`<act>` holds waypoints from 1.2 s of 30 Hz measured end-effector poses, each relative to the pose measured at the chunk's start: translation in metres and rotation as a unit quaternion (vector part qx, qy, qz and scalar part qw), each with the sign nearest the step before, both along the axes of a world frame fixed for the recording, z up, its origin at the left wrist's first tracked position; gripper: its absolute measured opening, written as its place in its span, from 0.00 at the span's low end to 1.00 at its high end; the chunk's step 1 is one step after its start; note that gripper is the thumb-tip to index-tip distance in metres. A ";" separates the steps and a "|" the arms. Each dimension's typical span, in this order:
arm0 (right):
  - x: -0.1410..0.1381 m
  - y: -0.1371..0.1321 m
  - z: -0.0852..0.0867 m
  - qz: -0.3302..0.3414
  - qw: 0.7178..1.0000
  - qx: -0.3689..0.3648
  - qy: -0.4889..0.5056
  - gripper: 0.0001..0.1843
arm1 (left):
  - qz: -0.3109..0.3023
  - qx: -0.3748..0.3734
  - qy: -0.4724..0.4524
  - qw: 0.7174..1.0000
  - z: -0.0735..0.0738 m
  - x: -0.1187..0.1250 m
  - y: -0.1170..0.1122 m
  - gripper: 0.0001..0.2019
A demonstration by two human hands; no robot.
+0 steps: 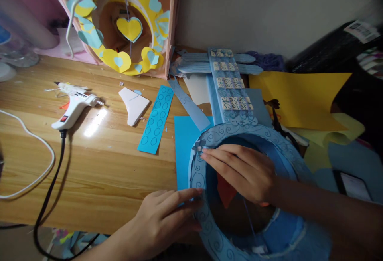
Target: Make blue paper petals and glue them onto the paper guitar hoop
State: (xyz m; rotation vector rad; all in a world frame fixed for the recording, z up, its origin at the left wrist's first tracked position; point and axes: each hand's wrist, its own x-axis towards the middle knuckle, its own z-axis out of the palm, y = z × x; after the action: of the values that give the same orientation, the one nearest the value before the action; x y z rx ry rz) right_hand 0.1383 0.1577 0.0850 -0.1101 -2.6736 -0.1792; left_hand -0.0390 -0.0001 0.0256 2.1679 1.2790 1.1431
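A large blue paper ring (216,243) with inked swirls lies at the lower right, part of a hollow blue craft piece. My left hand (167,215) holds its left edge, with the index finger on the rim and other fingers lower at the side, partly blurred. Across the opening reaches my right hand (248,169). Its fingertips are pinched together at the rim's upper left, against a small pale piece (198,148) too small to name. An orange-red shape (225,191) and a thin string show inside the ring. A patterned blue strip (230,79) extends from the top.
A white glue gun (76,103) with a black cord lies left. Near the middle are a blue strip with circles (156,119) and a white paper cutout (134,105). A heart-decorated box (172,25) stands behind. Scissors (277,119), yellow paper (299,97) and a phone (354,187) lie right.
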 end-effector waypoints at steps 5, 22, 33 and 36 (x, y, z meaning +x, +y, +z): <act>0.002 0.000 -0.006 0.004 1.000 0.001 -0.001 0.14 | -0.002 -0.005 -0.003 1.000 0.000 0.000 0.001 0.12; -0.004 -0.003 -0.006 -0.048 0.996 -0.069 -0.006 0.08 | 0.000 -0.007 0.001 1.000 0.000 0.000 0.001 0.13; -0.009 -0.003 -0.006 -0.086 0.992 -0.097 -0.009 0.05 | -0.002 -0.006 0.005 1.000 -0.001 -0.001 0.001 0.12; -0.010 -0.004 -0.005 -0.099 0.991 -0.090 -0.003 0.04 | 0.001 -0.007 0.008 1.000 0.000 0.000 0.001 0.12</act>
State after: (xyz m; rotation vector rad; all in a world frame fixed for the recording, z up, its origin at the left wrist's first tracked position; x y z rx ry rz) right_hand 0.1279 0.1535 0.0802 -0.4322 -2.6787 0.0007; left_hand -0.0394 0.0009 0.0256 2.1705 1.2915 1.1171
